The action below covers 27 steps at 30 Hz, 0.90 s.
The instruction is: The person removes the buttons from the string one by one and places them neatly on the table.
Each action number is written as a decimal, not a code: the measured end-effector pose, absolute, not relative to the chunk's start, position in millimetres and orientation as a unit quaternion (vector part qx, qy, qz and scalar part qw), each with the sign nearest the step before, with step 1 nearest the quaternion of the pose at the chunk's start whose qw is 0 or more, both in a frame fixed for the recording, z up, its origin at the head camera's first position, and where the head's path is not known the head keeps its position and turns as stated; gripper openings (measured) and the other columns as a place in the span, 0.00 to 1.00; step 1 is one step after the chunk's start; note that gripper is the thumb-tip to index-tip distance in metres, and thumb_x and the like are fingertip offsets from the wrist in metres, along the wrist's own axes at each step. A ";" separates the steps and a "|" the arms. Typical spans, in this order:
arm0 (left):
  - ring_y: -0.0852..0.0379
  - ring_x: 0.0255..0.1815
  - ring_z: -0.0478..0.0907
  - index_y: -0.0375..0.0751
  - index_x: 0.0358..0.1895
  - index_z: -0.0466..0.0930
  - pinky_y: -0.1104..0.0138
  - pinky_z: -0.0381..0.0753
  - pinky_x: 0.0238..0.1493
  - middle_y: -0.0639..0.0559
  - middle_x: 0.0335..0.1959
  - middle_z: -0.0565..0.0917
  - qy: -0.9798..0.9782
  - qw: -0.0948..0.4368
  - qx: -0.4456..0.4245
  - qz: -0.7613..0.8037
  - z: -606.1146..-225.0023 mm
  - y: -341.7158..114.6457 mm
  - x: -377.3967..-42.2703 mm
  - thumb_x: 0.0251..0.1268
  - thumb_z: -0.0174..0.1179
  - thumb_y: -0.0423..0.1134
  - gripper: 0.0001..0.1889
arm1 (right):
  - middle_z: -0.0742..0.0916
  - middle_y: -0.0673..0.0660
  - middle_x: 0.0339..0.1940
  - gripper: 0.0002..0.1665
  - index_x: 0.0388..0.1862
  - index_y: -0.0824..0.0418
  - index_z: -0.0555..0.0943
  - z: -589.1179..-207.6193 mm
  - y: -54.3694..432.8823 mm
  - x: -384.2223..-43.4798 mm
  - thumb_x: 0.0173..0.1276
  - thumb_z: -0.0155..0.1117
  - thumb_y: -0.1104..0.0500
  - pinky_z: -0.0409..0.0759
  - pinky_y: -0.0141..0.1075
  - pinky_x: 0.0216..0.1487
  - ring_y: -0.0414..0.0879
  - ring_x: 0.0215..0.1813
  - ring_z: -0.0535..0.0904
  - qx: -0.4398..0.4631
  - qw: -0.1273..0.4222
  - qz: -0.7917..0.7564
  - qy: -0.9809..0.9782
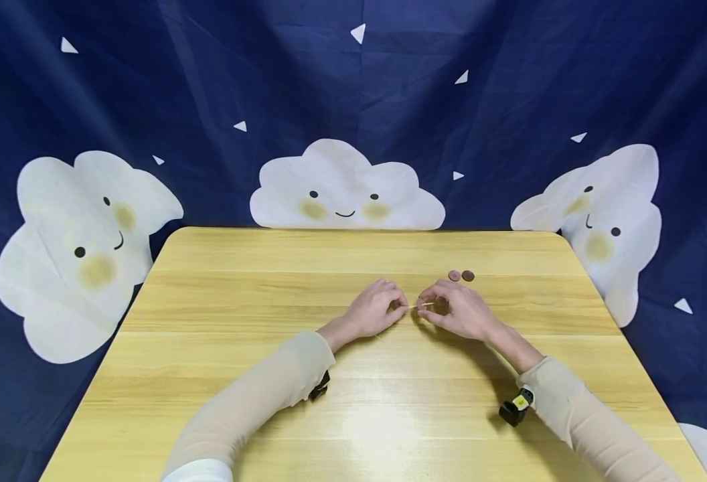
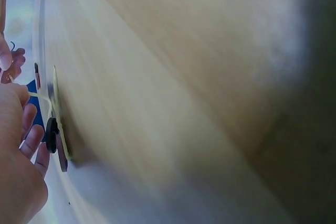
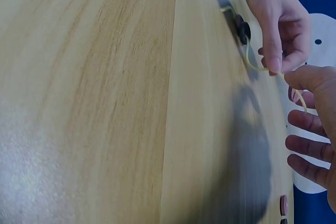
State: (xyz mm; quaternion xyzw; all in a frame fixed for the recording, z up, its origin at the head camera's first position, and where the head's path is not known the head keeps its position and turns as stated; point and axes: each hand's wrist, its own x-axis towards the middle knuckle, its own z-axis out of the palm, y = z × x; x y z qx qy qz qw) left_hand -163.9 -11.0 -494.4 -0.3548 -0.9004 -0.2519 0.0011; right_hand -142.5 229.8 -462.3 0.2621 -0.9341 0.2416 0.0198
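Observation:
A thin yellow cord (image 3: 250, 61) runs between my hands, pinched at the fingertips on both sides. My left hand (image 1: 377, 309) holds it between thumb and forefinger, its other fingers curled in. Fingertips nearly meeting it, my right hand (image 1: 458, 311) pinches the cord too; a short end sticks out past those fingers, which are spread in the right wrist view. Dark button-like discs (image 3: 242, 30) are on the cord below my left hand. In the left wrist view, a black disc (image 2: 51, 135) stands on edge before a brown disc (image 2: 62, 156).
Two more round discs, one pinkish (image 1: 454, 275) and one dark brown (image 1: 468, 275), lie side by side just beyond my right hand. The wooden table (image 1: 257, 268) ends at a dark blue curtain (image 1: 209, 80) with white clouds. Small cameras sit at both wrists.

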 end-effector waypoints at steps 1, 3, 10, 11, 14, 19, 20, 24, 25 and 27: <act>0.58 0.46 0.77 0.50 0.44 0.88 0.66 0.78 0.54 0.56 0.42 0.87 -0.899 0.001 -0.356 -0.254 -494.3 -11.6 -163.6 0.76 0.63 0.45 0.06 | 0.90 0.45 0.44 0.13 0.48 0.47 0.88 -462.4 230.0 -142.6 0.67 0.77 0.48 0.80 0.37 0.43 0.43 0.41 0.85 0.263 0.020 0.242 -0.934; 0.58 0.46 0.78 0.49 0.44 0.87 0.66 0.78 0.55 0.56 0.42 0.87 -0.897 -0.001 -0.358 -0.259 -494.4 -12.7 -163.4 0.76 0.63 0.44 0.06 | 0.90 0.46 0.43 0.12 0.47 0.47 0.88 -462.2 230.5 -142.6 0.67 0.77 0.48 0.80 0.37 0.42 0.43 0.40 0.85 0.263 0.020 0.244 -0.933; 0.58 0.47 0.79 0.48 0.43 0.87 0.66 0.79 0.55 0.56 0.41 0.87 -0.895 -0.010 -0.356 -0.270 -495.7 -18.1 -162.5 0.75 0.64 0.42 0.05 | 0.90 0.46 0.41 0.12 0.48 0.47 0.88 -459.9 234.8 -143.0 0.67 0.76 0.49 0.81 0.38 0.43 0.44 0.41 0.85 0.252 0.015 0.250 -0.935; 0.58 0.47 0.79 0.48 0.43 0.87 0.66 0.79 0.55 0.56 0.41 0.87 -0.895 -0.010 -0.355 -0.271 -495.8 -18.8 -162.5 0.75 0.63 0.42 0.05 | 0.90 0.46 0.41 0.13 0.48 0.47 0.88 -460.0 236.2 -143.3 0.67 0.77 0.49 0.81 0.37 0.43 0.44 0.41 0.85 0.251 0.016 0.250 -0.935; 0.59 0.47 0.79 0.48 0.43 0.87 0.66 0.79 0.56 0.57 0.41 0.87 -0.896 -0.009 -0.353 -0.270 -496.0 -20.7 -162.3 0.75 0.63 0.43 0.05 | 0.89 0.48 0.39 0.13 0.49 0.49 0.88 -459.0 240.3 -144.0 0.67 0.77 0.50 0.81 0.38 0.42 0.44 0.40 0.85 0.254 0.019 0.249 -0.934; 0.59 0.47 0.78 0.49 0.44 0.87 0.67 0.79 0.54 0.57 0.42 0.87 -0.898 -0.012 -0.351 -0.266 -496.1 -23.1 -162.2 0.76 0.62 0.44 0.06 | 0.88 0.51 0.38 0.13 0.48 0.52 0.88 -456.0 248.9 -145.9 0.67 0.77 0.52 0.82 0.40 0.42 0.46 0.40 0.85 0.259 0.029 0.242 -0.935; 0.60 0.47 0.78 0.49 0.44 0.87 0.67 0.78 0.54 0.57 0.42 0.87 -0.898 -0.012 -0.351 -0.265 -496.2 -23.5 -162.2 0.76 0.62 0.44 0.06 | 0.89 0.51 0.39 0.13 0.48 0.52 0.88 -455.3 251.1 -146.3 0.67 0.77 0.52 0.82 0.41 0.42 0.46 0.41 0.85 0.257 0.031 0.240 -0.936; 0.60 0.46 0.78 0.49 0.44 0.87 0.67 0.78 0.53 0.57 0.41 0.87 -0.898 -0.011 -0.351 -0.264 -496.9 -25.1 -162.0 0.76 0.62 0.44 0.06 | 0.90 0.53 0.43 0.10 0.45 0.49 0.87 -452.0 260.5 -148.0 0.68 0.76 0.52 0.83 0.43 0.43 0.48 0.41 0.86 0.246 0.030 0.229 -0.941; 0.60 0.46 0.78 0.49 0.44 0.87 0.67 0.78 0.53 0.57 0.41 0.87 -0.898 -0.009 -0.351 -0.264 -497.2 -25.6 -161.9 0.75 0.63 0.44 0.06 | 0.91 0.54 0.43 0.09 0.45 0.49 0.87 -451.1 263.1 -148.3 0.68 0.76 0.52 0.83 0.43 0.43 0.48 0.41 0.87 0.244 0.030 0.226 -0.943; 0.59 0.45 0.78 0.49 0.43 0.87 0.66 0.78 0.53 0.57 0.41 0.87 -0.898 -0.006 -0.351 -0.265 -497.7 -26.3 -161.8 0.75 0.63 0.44 0.06 | 0.91 0.54 0.43 0.09 0.44 0.49 0.86 -449.7 268.5 -148.7 0.69 0.76 0.51 0.84 0.44 0.43 0.49 0.41 0.87 0.239 0.033 0.219 -0.945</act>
